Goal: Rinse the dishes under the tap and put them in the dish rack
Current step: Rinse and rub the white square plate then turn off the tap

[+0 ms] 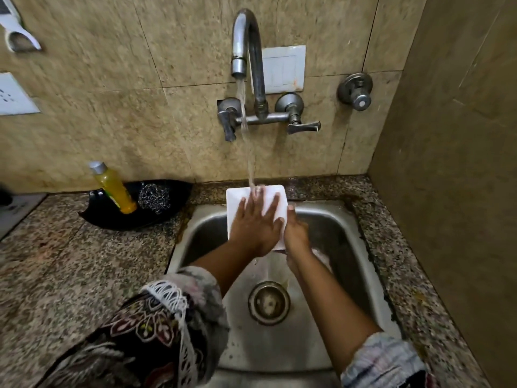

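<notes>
So the square white plate [237,200] is up over the back edge of the sink [321,217], right under the tap [246,46] with water running onto it. Left hand [256,222] lies flat and spread on its face, not gripping, while the right hand [295,233] grasps the plate's right edge.

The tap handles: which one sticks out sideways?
The right handle sticks out sideways, pointing right. The left handle hangs downward, just beside the running water.
</notes>
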